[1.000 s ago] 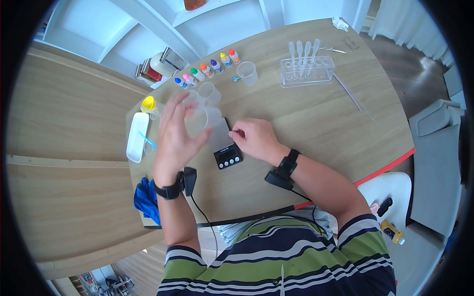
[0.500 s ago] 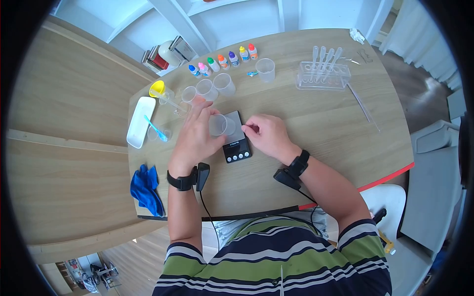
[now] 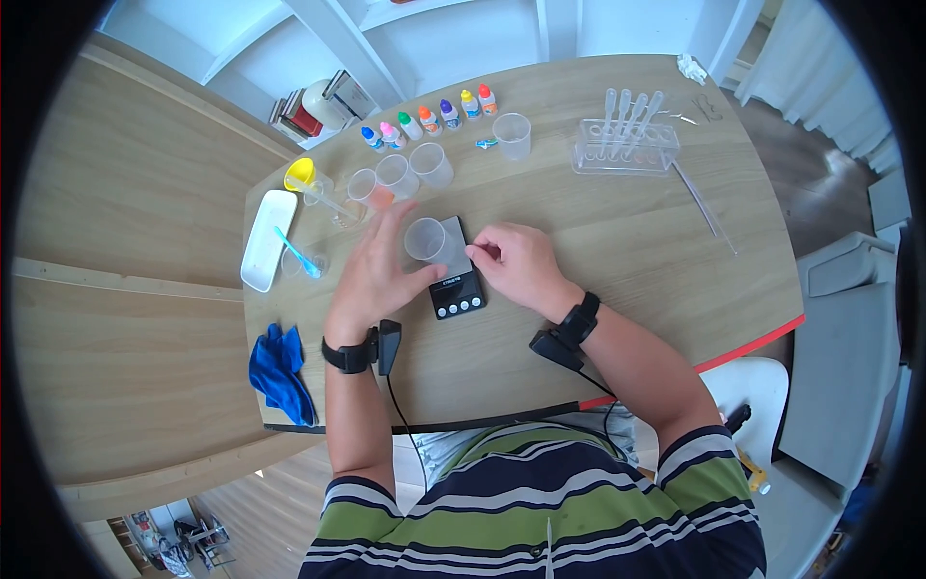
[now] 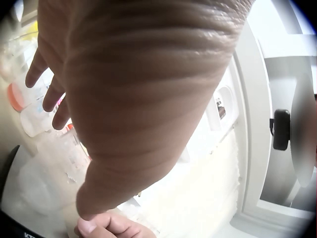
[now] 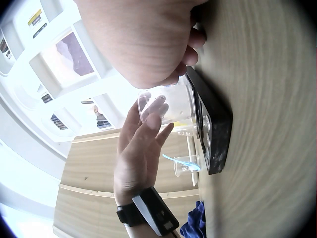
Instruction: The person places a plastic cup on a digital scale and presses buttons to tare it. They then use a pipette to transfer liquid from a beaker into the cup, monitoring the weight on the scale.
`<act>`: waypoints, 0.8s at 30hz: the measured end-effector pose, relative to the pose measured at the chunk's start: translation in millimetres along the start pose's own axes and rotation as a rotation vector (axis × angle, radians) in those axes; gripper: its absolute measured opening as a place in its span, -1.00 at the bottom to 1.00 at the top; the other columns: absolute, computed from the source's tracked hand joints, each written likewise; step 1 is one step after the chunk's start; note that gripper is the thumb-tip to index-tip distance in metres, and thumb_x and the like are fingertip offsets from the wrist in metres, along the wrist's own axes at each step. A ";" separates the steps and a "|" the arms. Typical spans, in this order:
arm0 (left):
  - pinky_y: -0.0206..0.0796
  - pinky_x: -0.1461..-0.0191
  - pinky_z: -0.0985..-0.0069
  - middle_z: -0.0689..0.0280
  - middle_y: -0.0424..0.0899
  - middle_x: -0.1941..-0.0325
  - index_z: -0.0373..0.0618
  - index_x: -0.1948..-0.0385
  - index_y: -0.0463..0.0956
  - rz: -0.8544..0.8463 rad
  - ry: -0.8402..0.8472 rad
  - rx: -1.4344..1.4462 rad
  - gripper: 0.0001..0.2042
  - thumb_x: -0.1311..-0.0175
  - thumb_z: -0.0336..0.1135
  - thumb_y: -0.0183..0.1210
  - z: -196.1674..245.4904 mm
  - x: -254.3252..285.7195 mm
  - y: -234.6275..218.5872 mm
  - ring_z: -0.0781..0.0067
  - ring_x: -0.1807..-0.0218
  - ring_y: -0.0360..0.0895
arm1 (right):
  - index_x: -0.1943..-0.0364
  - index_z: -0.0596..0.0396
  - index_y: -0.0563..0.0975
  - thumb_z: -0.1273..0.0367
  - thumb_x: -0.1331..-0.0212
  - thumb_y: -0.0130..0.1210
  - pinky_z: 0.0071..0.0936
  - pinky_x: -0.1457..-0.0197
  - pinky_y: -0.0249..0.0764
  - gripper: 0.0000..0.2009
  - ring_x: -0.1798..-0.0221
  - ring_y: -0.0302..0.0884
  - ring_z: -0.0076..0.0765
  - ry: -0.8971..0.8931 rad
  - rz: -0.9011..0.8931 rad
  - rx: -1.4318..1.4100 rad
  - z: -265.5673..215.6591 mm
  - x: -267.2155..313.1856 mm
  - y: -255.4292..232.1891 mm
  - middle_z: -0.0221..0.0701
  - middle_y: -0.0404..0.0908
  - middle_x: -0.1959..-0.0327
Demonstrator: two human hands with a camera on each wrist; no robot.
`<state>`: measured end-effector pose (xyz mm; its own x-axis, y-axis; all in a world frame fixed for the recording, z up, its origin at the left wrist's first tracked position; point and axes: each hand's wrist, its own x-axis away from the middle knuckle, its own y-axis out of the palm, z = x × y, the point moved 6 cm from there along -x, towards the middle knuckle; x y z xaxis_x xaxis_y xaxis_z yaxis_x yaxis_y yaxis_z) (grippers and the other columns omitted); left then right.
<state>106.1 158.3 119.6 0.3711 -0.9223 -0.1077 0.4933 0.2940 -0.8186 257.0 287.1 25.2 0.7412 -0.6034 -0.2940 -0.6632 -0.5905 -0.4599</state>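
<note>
A clear plastic cup (image 3: 424, 239) stands upright on the plate of a small black digital scale (image 3: 458, 295). Left of the cup, my left hand (image 3: 371, 280) is held with fingers and thumb spread around its near side, gripping nothing. From the right wrist view, the left thumb overlaps the cup (image 5: 173, 101) as it stands on the scale (image 5: 218, 134). My right hand (image 3: 519, 261) lies beside the scale's right edge with fingers curled in and the thumb against the index finger; its palm is hidden.
Behind the scale stand three clear cups (image 3: 395, 176), a row of colored dropper bottles (image 3: 427, 120), and another cup (image 3: 512, 136). A test-tube rack (image 3: 625, 150) is at right. On the left are a white tray (image 3: 268, 241), a yellow funnel (image 3: 300, 173) and a blue cloth (image 3: 282, 374).
My left hand has come down from higher up beside the cup and drawn slightly away from it to the left. The right hand stays by the scale. The head view has shifted.
</note>
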 end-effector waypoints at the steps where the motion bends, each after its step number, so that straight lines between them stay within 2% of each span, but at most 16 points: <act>1: 0.38 -0.56 0.07 -0.08 0.60 -0.45 -0.25 -0.28 0.56 0.003 0.000 0.005 -0.30 -0.07 -0.20 0.62 -8.5 3.1 -0.6 -0.19 -0.51 0.52 | 0.31 0.09 0.73 0.31 -0.34 0.41 -0.25 0.27 0.60 -0.84 0.37 0.75 -0.18 -0.001 -0.002 0.005 -0.2 -0.1 0.1 -0.29 0.76 0.40; 3: 0.41 -0.53 0.19 0.01 0.64 -0.42 -0.24 -0.34 0.53 0.111 0.019 0.160 -0.36 -0.28 -0.17 0.55 -37.5 9.5 -1.1 0.08 -0.50 0.56 | 0.30 0.10 0.73 0.31 -0.35 0.40 -0.25 0.27 0.60 -0.83 0.37 0.76 -0.18 0.019 -0.021 0.004 0.6 -0.4 0.7 -0.29 0.76 0.39; 4: 0.41 -0.53 0.19 0.01 0.64 -0.42 -0.24 -0.34 0.53 0.114 0.018 0.170 -0.36 -0.28 -0.17 0.55 -49.0 10.4 4.9 0.08 -0.50 0.56 | 0.30 0.10 0.73 0.31 -0.35 0.40 -0.25 0.27 0.60 -0.83 0.37 0.76 -0.18 0.019 -0.025 0.013 0.6 -0.1 1.0 -0.29 0.76 0.39; 6: 0.50 -0.24 0.44 0.23 0.79 -0.13 -0.15 -0.12 0.66 0.308 -0.120 0.779 -0.66 -0.55 -0.10 0.35 -84.4 12.9 10.5 0.43 -0.15 0.70 | 0.30 0.11 0.73 0.32 -0.35 0.41 -0.26 0.27 0.60 -0.84 0.38 0.74 -0.20 0.013 -0.008 0.003 -0.3 -0.4 0.9 -0.28 0.75 0.41; 7: 0.50 -0.24 0.44 0.23 0.79 -0.13 -0.15 -0.12 0.66 0.324 -0.123 0.793 -0.66 -0.55 -0.10 0.35 -96.7 11.9 11.2 0.43 -0.15 0.70 | 0.30 0.11 0.73 0.32 -0.35 0.41 -0.26 0.27 0.60 -0.84 0.38 0.74 -0.20 0.005 -0.022 0.016 -1.0 -0.9 1.9 -0.28 0.75 0.41; 8: 0.41 -0.04 0.55 0.36 0.74 0.08 -0.12 0.04 0.67 0.319 -0.196 0.820 -0.78 -0.60 -0.16 0.31 -113.5 10.7 13.7 0.59 0.05 0.62 | 0.32 0.09 0.72 0.30 -0.34 0.40 -0.22 0.28 0.59 -0.83 0.38 0.73 -0.17 0.013 -0.016 0.015 -1.0 -0.9 1.8 -0.30 0.75 0.41; 9: 0.33 0.15 0.66 0.48 0.70 0.29 -0.09 0.20 0.68 0.316 -0.271 0.848 -0.81 -0.65 -0.22 0.28 -119.3 9.7 15.6 0.75 0.24 0.53 | 0.34 0.06 0.71 0.29 -0.34 0.40 -0.19 0.28 0.57 -0.82 0.38 0.72 -0.14 0.020 -0.013 0.015 -1.0 -0.9 1.5 -0.32 0.75 0.41; 10: 0.33 0.15 0.66 0.48 0.70 0.29 -0.09 0.20 0.68 0.337 -0.275 0.867 -0.81 -0.65 -0.22 0.28 -119.9 9.1 19.5 0.75 0.24 0.53 | 0.34 0.06 0.71 0.29 -0.34 0.40 -0.19 0.28 0.57 -0.82 0.38 0.72 -0.14 0.009 -0.033 0.031 -2.0 -1.0 2.7 -0.32 0.75 0.41; 12: 0.10 0.31 0.67 0.61 0.53 0.48 0.00 0.42 0.60 0.390 -0.395 0.924 -0.70 -0.65 -0.20 0.29 -124.6 9.8 30.8 0.82 0.42 0.33 | 0.33 0.08 0.71 0.32 -0.33 0.41 -0.24 0.31 0.56 -0.84 0.41 0.71 -0.20 0.034 -0.028 0.020 -1.7 -1.1 1.8 -0.32 0.74 0.41; 19: 0.10 0.31 0.69 0.59 0.55 0.44 0.05 0.39 0.61 0.434 -0.390 0.953 -0.71 -0.67 -0.15 0.27 -135.9 15.4 50.9 0.82 0.41 0.32 | 0.31 0.11 0.71 0.35 -0.34 0.43 -0.34 0.34 0.55 -0.85 0.46 0.67 -0.30 0.030 -0.036 0.020 -3.6 -1.2 3.0 -0.32 0.72 0.44; 22: 0.13 0.30 0.68 0.58 0.57 0.42 0.02 0.38 0.62 0.410 -0.348 0.988 -0.73 -0.65 -0.17 0.30 -135.2 13.3 57.1 0.81 0.39 0.35 | 0.31 0.13 0.70 0.37 -0.34 0.44 -0.38 0.35 0.54 -0.85 0.46 0.66 -0.34 0.048 -0.055 -0.004 -0.1 -0.8 3.8 -0.32 0.73 0.43; 24: 0.12 0.31 0.64 0.60 0.51 0.44 -0.07 0.39 0.61 0.401 -0.339 0.971 -0.71 -0.62 -0.19 0.33 -132.6 13.0 62.0 0.82 0.38 0.29 | 0.30 0.15 0.71 0.40 -0.34 0.46 -0.42 0.36 0.52 -0.86 0.46 0.65 -0.42 0.066 -0.042 -0.005 2.1 0.3 4.0 -0.33 0.74 0.43</act>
<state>37.2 131.3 -7.4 0.7659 -0.6428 0.0155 0.6415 0.7656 0.0487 254.7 285.7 21.6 0.7602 -0.6117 -0.2189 -0.6322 -0.6189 -0.4662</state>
